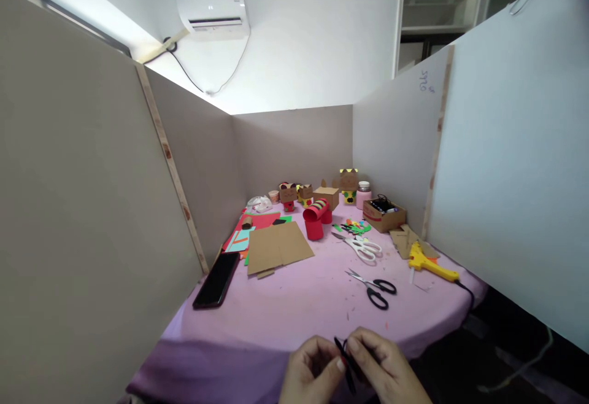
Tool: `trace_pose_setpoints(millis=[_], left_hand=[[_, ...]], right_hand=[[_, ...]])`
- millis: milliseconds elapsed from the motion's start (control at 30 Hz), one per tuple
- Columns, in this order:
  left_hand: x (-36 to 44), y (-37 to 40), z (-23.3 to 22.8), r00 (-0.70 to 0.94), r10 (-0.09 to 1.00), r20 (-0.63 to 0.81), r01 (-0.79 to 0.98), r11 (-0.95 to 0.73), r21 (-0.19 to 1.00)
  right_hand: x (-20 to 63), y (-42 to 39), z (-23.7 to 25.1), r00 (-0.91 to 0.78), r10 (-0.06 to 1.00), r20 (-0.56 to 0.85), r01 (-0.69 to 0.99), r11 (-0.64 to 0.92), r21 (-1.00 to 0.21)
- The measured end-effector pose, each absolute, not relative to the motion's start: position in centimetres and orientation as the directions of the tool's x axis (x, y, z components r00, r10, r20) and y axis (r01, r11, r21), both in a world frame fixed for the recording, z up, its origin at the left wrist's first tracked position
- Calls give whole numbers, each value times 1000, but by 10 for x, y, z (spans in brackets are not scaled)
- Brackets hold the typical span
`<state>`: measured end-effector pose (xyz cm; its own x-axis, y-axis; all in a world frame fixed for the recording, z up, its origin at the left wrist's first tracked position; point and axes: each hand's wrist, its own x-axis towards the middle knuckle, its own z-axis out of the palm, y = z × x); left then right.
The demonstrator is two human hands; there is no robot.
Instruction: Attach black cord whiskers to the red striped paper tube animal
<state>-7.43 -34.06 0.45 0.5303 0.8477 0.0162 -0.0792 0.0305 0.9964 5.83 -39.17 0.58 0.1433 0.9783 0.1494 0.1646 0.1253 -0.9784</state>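
Note:
Close to the table's front edge, my left hand (317, 367) and my right hand (377, 361) meet with fingertips pinched. Between them is a thin black strip (350, 380), its kind unclear, with a small curled black end near my right thumb. Both hands grip it, and the fingers partly hide it. Beyond my hands lie black-handled scissors (375, 287) with their blades slightly apart. Farther back are white-handled scissors (361, 246), and behind and left of those stands a red paper figure (316, 220) made of tubes.
A flat cardboard sheet (280, 249) and a phone (216, 280) lie to the left. On the right are a yellow glue gun (430, 264) with a cord and a small cardboard box (384, 217) of tools. Several cardboard figures (348, 186) stand at the back. Grey panels (294, 140) enclose the table.

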Motion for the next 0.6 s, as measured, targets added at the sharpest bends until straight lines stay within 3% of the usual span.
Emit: trace_pose_setpoints(millis=[167, 333, 600], left_hand=[[-76, -338, 6, 560, 828, 0, -142, 96, 985], [-80, -337, 12, 579, 815, -34, -56, 81, 995], [-72, -341, 6, 296, 954, 48, -144, -5, 990]], right_hand=[[59, -391, 6, 97, 986, 133, 151, 118, -981], [60, -392, 6, 101, 987, 128, 152, 112, -982], [50, -388, -12, -46, 988, 149, 146, 154, -977]])
